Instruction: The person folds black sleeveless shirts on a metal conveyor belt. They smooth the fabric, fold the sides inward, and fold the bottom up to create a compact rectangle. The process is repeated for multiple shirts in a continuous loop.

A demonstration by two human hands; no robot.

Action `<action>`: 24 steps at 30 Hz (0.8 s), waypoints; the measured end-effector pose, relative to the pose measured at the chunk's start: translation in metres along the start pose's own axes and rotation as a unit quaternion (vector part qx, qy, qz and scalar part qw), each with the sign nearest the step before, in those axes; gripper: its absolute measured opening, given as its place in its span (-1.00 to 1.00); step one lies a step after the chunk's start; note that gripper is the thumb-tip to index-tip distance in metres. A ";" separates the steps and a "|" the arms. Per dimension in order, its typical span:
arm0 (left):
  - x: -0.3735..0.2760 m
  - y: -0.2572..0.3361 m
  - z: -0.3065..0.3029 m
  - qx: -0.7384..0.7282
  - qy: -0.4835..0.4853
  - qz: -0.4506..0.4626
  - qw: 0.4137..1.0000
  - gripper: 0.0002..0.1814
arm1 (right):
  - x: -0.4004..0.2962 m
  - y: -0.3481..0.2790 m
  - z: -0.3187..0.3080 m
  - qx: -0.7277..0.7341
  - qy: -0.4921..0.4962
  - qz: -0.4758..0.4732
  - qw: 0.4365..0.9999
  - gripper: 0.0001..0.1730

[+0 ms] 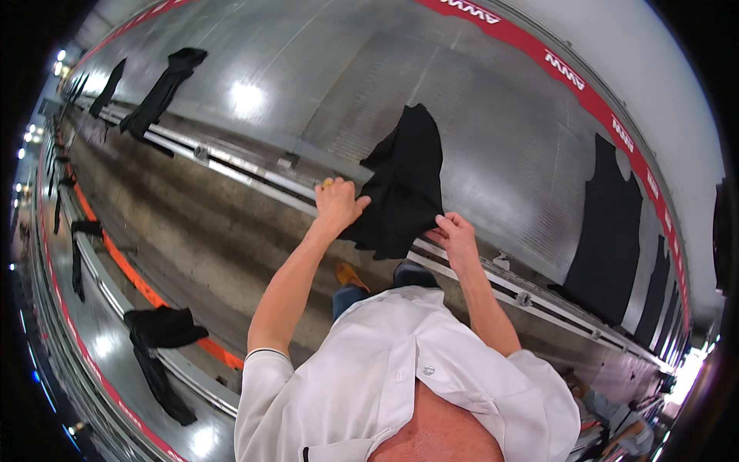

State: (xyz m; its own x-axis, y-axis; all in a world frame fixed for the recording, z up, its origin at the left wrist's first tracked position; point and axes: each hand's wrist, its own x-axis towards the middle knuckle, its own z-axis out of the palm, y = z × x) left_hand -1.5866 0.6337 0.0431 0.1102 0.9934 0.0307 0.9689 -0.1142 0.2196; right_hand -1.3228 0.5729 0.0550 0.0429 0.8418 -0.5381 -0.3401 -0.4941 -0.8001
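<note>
A black fabric piece (pixel 404 179) lies partly on the grey metal plate (pixel 496 156), and its ragged lower end hangs over the near edge in front of me. My left hand (pixel 339 203) grips its left edge, thumb on the cloth and the other fingers curled near the rails. On the opposite side, my right hand (pixel 454 234) pinches the lower right corner between thumb and fingers. The upper part of the cloth tapers to a narrow end on the plate, with folds running down its middle.
Double metal rails (pixel 231 167) run along the plate's near edge. A flat black panel (pixel 609 237) lies to the right; a bunched black piece (pixel 161 92) drapes over the rails at left. Behind me is another plate with black pieces (pixel 161 329). A person (pixel 620 421) is at lower right.
</note>
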 end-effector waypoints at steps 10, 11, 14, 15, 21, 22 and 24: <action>0.021 -0.008 -0.007 -0.674 -0.105 -0.294 0.670 -0.88 | 0.028 0.005 0.005 0.148 0.108 -0.023 0.983 -0.80; 0.019 -0.013 -0.020 -0.736 -0.073 -0.305 0.601 -0.89 | 0.033 -0.002 0.005 0.116 0.099 -0.030 0.988 -0.79; 0.009 -0.039 -0.051 -0.768 0.014 -0.313 0.558 -0.90 | 0.032 -0.023 0.006 0.040 0.089 -0.054 0.994 -0.78; 0.008 -0.045 -0.064 -0.769 0.027 -0.340 0.540 -0.90 | 0.029 -0.034 0.005 0.028 0.097 -0.073 0.992 -0.78; 0.004 -0.125 -0.131 -0.750 -0.010 -0.255 0.610 -0.86 | -0.010 -0.088 -0.011 0.138 0.020 -0.071 0.988 -0.80; 0.002 -0.145 -0.136 -0.756 -0.010 -0.253 0.604 -0.87 | -0.016 -0.088 -0.015 0.144 0.027 -0.075 0.986 -0.83; 0.000 -0.180 -0.143 -0.769 -0.029 -0.243 0.591 -0.85 | -0.031 -0.090 -0.016 0.185 0.056 -0.105 0.976 -0.84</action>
State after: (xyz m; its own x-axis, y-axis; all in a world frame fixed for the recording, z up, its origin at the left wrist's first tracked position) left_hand -1.7931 0.6534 0.1431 -0.0483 0.9045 -0.4237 -0.4533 0.3582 0.8162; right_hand -1.2788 0.5881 0.1397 0.2428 0.8766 -0.4155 -0.6281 -0.1843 -0.7560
